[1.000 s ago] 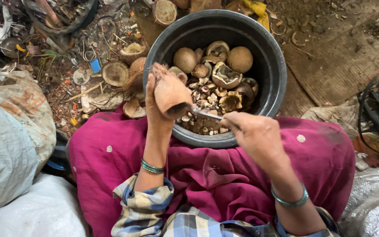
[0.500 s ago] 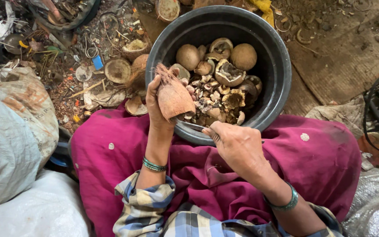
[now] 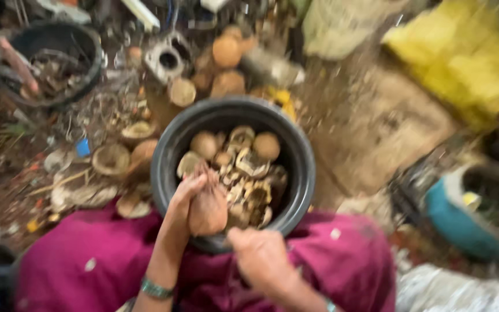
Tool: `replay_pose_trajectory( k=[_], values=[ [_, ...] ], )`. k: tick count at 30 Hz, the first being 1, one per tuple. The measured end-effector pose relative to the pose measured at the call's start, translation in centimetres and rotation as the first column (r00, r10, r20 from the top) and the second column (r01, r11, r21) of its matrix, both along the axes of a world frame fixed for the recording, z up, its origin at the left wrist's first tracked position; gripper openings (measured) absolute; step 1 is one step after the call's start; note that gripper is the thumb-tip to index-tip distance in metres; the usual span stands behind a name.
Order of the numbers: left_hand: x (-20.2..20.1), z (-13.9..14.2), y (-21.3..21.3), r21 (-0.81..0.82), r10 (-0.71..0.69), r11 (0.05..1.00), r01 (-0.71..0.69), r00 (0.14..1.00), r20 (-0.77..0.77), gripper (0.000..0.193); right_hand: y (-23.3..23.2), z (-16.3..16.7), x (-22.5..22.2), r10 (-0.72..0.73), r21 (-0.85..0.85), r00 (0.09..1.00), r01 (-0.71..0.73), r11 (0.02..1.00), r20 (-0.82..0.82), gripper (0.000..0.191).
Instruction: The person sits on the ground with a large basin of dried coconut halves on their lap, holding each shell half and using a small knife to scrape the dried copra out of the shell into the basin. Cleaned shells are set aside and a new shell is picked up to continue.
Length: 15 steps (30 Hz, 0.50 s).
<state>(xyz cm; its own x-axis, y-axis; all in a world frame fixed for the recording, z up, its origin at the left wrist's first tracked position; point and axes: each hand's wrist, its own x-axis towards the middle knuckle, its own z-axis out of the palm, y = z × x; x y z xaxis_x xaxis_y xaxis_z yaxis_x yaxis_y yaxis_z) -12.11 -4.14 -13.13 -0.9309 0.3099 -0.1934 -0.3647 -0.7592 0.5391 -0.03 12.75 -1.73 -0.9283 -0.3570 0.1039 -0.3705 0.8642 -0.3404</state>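
Left hand point(image 3: 187, 199) is up over the near rim of the pot, fingers curled tight around a brown husk piece point(image 3: 207, 209), which stands roughly upright against the palm, right above the pot's near-left edge. Right hand point(image 3: 261, 257) sits just near and to the right of it, fist closed, knuckles toward the camera (whatever it holds is hidden under the fingers and the blur, so I cannot tell what it grips). The two hands are close, not quite touching as far as the blur lets me judge.

Straight beyond them, the big dark round pot point(image 3: 166, 153) rests against the magenta cloth point(image 3: 88, 266) over the person's lap. Inside it, a heap of round brownish nuts and broken shell halves point(image 3: 244, 164), pale insides showing on some, two or three whole round ones toward the far side.

Out to the left on the littered ground, more hollow shell cups point(image 3: 111, 159) lie scattered just beside the pot. Far left, a second black tub point(image 3: 88, 43) with dark scraps in it, too smeared to name. On the far side of the pot, a few orange-brown round pieces point(image 3: 226, 52). Far right, a yellow sack point(image 3: 463, 52). Near right, a teal container point(image 3: 454, 222) with something dark inside, contents unclear. A green bangle point(image 3: 156, 288) rings the left wrist.
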Motion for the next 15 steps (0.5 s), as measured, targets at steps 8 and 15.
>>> replay_pose_trajectory(
  k=[8,15],
  values=[
    [0.2,0.1,-0.7,-0.329,0.055,0.94,-0.095,0.99,-0.128,0.025,-1.9,-1.5,0.5,-0.078,0.133,0.997,0.075,0.988,0.018,0.006],
    [0.4,1.6,0.1,-0.426,0.269,0.843,-0.328,0.943,-0.195,0.021,-1.2,-2.6,0.1,-0.08,0.111,0.993,0.09,0.99,-0.086,0.008]
  ],
)
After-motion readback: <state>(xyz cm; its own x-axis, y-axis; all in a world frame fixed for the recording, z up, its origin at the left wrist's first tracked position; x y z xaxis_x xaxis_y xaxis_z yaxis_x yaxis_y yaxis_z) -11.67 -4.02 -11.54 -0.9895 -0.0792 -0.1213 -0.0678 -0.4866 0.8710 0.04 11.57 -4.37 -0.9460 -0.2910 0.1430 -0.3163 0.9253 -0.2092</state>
